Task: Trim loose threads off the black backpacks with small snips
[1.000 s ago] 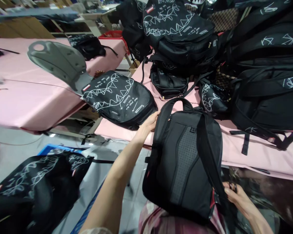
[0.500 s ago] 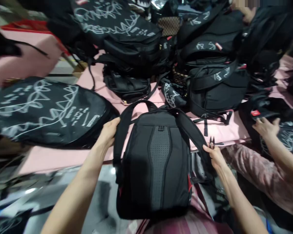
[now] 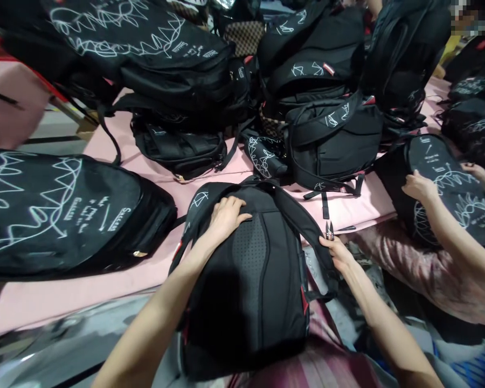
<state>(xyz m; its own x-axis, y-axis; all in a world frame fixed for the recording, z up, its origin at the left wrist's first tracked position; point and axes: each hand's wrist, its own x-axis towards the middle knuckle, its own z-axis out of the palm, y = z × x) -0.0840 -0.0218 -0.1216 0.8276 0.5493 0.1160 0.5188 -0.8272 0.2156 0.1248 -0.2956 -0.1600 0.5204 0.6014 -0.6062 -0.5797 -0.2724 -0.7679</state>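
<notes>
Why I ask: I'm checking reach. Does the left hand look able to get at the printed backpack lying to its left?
Probably yes: the left hand rests on the nearest backpack, with little besides that bag's shoulder strap between it and the printed backpack.

Left grip (image 3: 226, 218) shifted inward on the black backpack (image 3: 285, 258)
From the outer edge of the left strap (image 3: 196, 205) it has come over the upper back panel (image 3: 253, 250); the strap now shows white line drawings. At the right, a co-worker's second hand (image 3: 483, 178) has appeared, and the bag (image 3: 464, 213) there shows more of its drawn face.
</notes>
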